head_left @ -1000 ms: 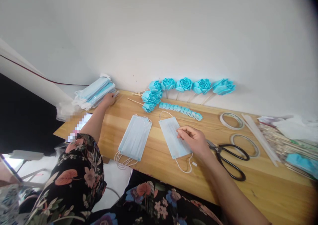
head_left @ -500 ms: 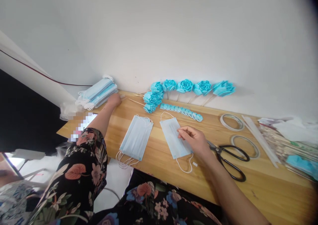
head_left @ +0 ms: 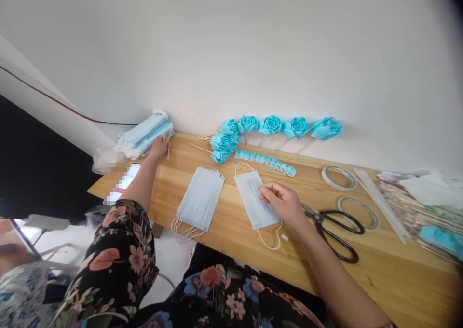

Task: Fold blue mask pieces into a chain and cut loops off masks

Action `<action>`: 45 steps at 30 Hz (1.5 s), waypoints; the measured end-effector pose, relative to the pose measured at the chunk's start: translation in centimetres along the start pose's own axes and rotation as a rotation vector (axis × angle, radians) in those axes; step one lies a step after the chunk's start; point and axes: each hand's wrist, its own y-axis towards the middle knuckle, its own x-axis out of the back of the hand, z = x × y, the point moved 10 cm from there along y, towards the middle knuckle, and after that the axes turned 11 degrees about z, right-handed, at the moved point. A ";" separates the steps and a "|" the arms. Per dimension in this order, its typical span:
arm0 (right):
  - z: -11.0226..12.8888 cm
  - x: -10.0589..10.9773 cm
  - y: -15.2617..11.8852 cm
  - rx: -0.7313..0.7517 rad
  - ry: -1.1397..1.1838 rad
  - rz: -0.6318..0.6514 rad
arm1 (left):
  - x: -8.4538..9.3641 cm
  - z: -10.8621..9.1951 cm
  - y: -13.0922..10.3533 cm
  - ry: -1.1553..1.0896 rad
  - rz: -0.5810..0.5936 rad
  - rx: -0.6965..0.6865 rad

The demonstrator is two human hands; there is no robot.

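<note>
My left hand (head_left: pixel 159 146) reaches to the far left, its fingers closed at the near side of a stack of blue face masks (head_left: pixel 142 134) with clear plastic about it. Thin pale strips (head_left: pixel 168 150) stick out from those fingers; their kind is unclear. My right hand (head_left: pixel 280 198) hovers over or rests on a single face mask (head_left: pixel 249 193) lying flat, thumb and fingers curled together. Whatever its fingertips hold, if anything, is hidden. Between my hands lies a small pile of face masks (head_left: pixel 200 198), ear loops hanging over the table's front edge.
Several blue flowers (head_left: pixel 270 124) on sticks lean along the wall, with a folded blue strip (head_left: pixel 265 161) before them. To the right lie black-handled scissors (head_left: pixel 338 236), tape rolls (head_left: pixel 339 177), long white strips (head_left: pixel 379 205) and bundled sticks (head_left: pixel 401 198). A phone (head_left: pixel 125 183) lies left.
My left hand has drawn slightly left and nearer to me, and the pale strips at its fingers now point downward. My right hand stays over the single mask.
</note>
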 end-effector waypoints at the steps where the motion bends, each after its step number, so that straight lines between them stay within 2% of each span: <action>1: 0.0 0.0 0.0 0.005 0.000 -0.002 | 0.2 0.1 -0.1 -0.054 -0.043 0.009; 5: 0.0 0.1 0.1 0.019 0.009 -0.007 | 0.4 -0.2 -0.5 -0.279 -0.160 0.015; 11: 0.0 -0.1 0.0 0.019 0.008 0.005 | 0.0 -1.8 -1.3 -0.550 -0.155 -0.048; 14: 0.2 0.0 -0.1 0.039 0.022 -0.002 | 0.0 -3.6 -2.7 -0.707 -0.156 -0.142; 16: 0.5 0.1 -0.1 0.067 0.060 -0.015 | -0.4 -5.6 -4.1 -0.930 -0.117 -0.269; 19: 1.4 -0.2 0.1 0.089 0.197 -0.028 | -2.6 -10.0 -6.7 -1.188 0.052 -0.405; 21: 2.7 -1.2 0.7 0.105 0.315 -0.011 | -4.3 -13.3 -8.8 -1.218 0.140 -0.465; 24: 6.0 -3.5 2.2 0.176 0.389 0.066 | -6.8 -17.8 -12.2 -1.184 0.192 -0.533; 26: 8.4 -5.0 3.3 0.253 0.351 0.111 | -8.3 -20.3 -14.1 -1.185 0.219 -0.557; 28: 9.8 -6.0 4.4 0.312 0.299 0.108 | -9.6 -21.9 -15.7 -1.209 0.248 -0.562; 30: 9.8 -6.5 5.2 0.329 0.252 0.065 | -10.5 -22.7 -16.6 -1.256 0.276 -0.547; 34: 8.8 -7.8 5.7 0.338 0.272 0.112 | -11.7 -22.6 -17.1 -1.345 0.314 -0.509; 40: 7.5 -6.4 5.4 0.233 0.279 0.007 | -12.7 -22.8 -17.5 -1.445 0.352 -0.512; 43: 7.2 -6.2 5.3 0.200 0.408 0.025 | -12.9 -23.0 -17.9 -1.536 0.350 -0.405; 45: 6.8 -6.3 5.2 0.175 0.597 0.034 | -12.4 -23.1 -18.2 -1.585 0.319 -0.351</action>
